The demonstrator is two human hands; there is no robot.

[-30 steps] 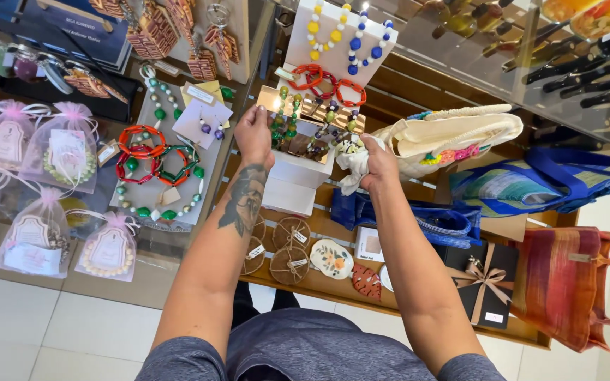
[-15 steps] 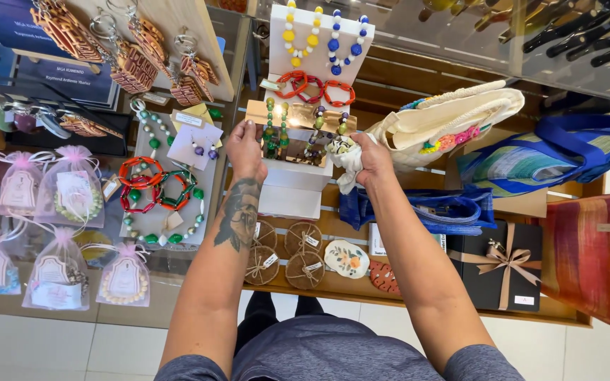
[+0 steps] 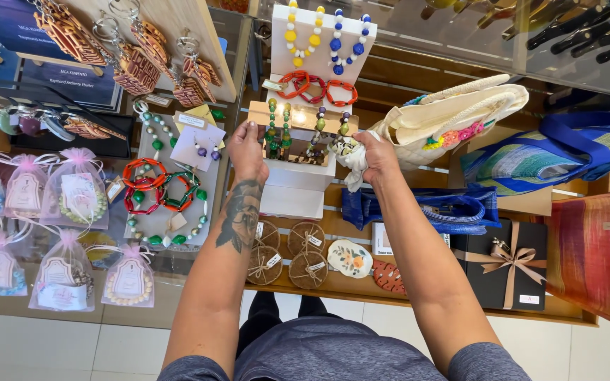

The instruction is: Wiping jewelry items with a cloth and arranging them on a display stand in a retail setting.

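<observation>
Two hands reach over a shelf crowded with beads. My left hand (image 3: 246, 149) pinches the left end of a pale wooden rack (image 3: 292, 120), fingers curled around its edge. My right hand (image 3: 373, 154) is closed on a crumpled white cloth (image 3: 351, 159) beside the rack's right end. Strings of round, glossy beads (image 3: 278, 127) hang from the rack between them, above a white box (image 3: 294, 189).

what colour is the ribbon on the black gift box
Tan-brown ribbon tied in a bow on the black gift box, head view.
</observation>
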